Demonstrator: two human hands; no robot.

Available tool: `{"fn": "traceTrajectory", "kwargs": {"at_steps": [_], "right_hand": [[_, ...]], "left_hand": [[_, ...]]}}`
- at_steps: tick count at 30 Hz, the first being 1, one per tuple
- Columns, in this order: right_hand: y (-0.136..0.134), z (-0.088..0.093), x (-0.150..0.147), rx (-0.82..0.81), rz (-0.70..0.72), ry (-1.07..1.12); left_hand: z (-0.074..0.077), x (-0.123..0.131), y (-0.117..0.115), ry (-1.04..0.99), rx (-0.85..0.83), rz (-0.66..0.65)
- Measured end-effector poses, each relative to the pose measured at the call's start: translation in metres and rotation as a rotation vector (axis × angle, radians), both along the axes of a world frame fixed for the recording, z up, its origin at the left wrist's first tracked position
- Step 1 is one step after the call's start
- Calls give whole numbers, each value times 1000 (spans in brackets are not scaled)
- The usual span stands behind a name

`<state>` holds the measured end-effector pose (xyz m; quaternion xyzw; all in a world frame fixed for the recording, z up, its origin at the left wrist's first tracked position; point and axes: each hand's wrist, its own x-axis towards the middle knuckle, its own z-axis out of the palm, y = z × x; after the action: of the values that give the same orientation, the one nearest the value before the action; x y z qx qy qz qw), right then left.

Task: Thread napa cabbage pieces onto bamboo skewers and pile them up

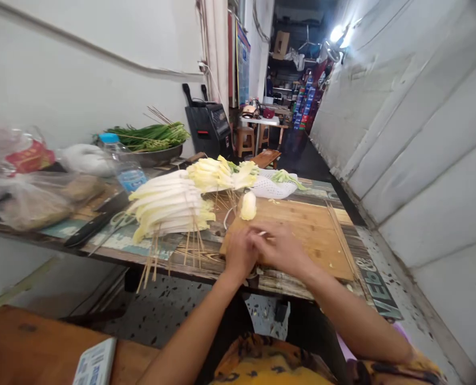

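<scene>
My left hand (240, 248) and my right hand (281, 246) meet over the near left part of a wooden cutting board (313, 227). Both have their fingers bent and pressed together. A small whitish bit shows between them, too little to name. Just beyond the fingers lies a small pale cabbage heart (248, 207) on the board. Left of my hands, skewered cabbage leaves (168, 200) are stacked, their bamboo sticks (151, 262) jutting over the table's front edge. More yellowish skewered leaves (211, 174) lie behind them.
A black-handled knife (87, 230) and scissors (119, 222) lie at left, near a water bottle (129, 171) and plastic bags (33, 198). Behind stands a pan of green vegetables (153, 155). A white basket (273, 187) sits beyond the board, and loose skewers (342, 240) line its right side.
</scene>
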<state>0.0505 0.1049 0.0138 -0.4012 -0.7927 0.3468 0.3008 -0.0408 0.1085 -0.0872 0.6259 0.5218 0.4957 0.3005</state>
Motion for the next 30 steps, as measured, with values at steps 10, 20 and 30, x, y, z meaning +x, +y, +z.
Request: {"fn": "traceTrajectory", "kwargs": {"at_steps": [10,20,30], "right_hand": [[28,-53,253,-45,-726,-574],[73,-75,265,-245,-700,-512],[66,-50,253,69,-788,-202]], "left_hand": [[-8,-2,5,389,227,291],[3,-13,4,404,188,383],[19,9,-7,-227,54,453]]}}
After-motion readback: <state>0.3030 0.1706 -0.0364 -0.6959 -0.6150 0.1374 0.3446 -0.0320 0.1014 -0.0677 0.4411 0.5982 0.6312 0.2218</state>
